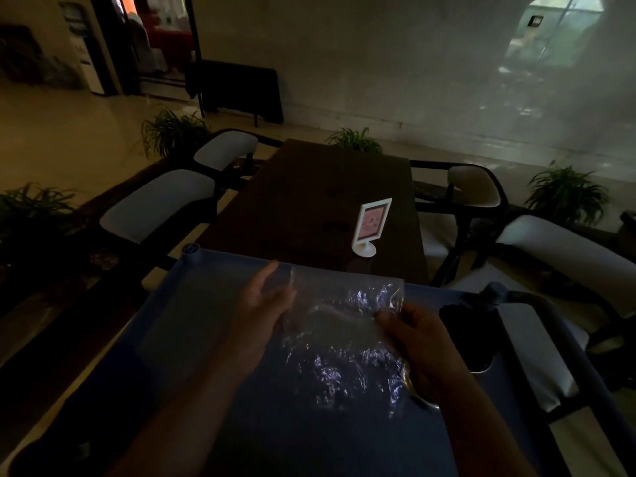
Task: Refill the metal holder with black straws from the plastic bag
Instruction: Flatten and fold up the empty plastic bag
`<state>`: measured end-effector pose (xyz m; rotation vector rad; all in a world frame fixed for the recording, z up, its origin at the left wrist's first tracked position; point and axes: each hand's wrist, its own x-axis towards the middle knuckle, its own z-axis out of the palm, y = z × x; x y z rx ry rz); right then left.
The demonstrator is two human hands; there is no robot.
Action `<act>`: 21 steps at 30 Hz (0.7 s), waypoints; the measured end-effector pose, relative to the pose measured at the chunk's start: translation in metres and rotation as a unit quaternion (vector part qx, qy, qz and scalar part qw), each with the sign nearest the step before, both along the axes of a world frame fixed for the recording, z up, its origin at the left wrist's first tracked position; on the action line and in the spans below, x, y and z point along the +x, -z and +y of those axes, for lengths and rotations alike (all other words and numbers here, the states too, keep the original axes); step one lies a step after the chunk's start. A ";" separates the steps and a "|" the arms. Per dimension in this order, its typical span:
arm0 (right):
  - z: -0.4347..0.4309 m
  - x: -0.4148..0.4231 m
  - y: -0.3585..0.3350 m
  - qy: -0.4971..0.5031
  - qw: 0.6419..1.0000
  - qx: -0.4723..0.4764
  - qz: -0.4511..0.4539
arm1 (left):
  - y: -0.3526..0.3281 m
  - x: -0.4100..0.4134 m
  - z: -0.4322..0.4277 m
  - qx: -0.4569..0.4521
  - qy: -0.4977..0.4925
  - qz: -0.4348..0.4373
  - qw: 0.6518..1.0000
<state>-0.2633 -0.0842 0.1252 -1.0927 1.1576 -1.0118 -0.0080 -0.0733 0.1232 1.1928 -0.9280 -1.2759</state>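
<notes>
I see the right hand [418, 342] pinching the clear plastic bag [344, 332] at its right edge, over the blue cart top [192, 304], probably to spread it open. The left hand [265, 304] is at the bag's left edge, too dim to tell its grip. The metal holder [469, 339] stands just right, within reach. I can't make out any straws.

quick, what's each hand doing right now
Left hand: at the left edge of the plastic bag; grip cannot be told.
Right hand: pinching the plastic bag.

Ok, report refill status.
Right hand pinches clear crinkled plastic bag; left hand at its left edge, grip unclear. Dark cylindrical holder at right, contents unreadable. No obstruction seen.
</notes>
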 end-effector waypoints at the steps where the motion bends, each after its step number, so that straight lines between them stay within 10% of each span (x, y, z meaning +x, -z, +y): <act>1: 0.000 0.001 0.001 -0.001 1.000 -0.006 0.006 | 0.002 0.001 -0.001 0.039 0.024 0.017 0.999; 10: -0.002 -0.005 0.000 -0.026 0.999 -0.012 0.021 | -0.001 -0.001 0.005 -0.003 0.115 -0.104 0.988; 21: 0.000 -0.009 -0.003 -0.035 0.997 0.021 -0.061 | 0.004 -0.007 0.004 0.030 0.096 -0.008 0.995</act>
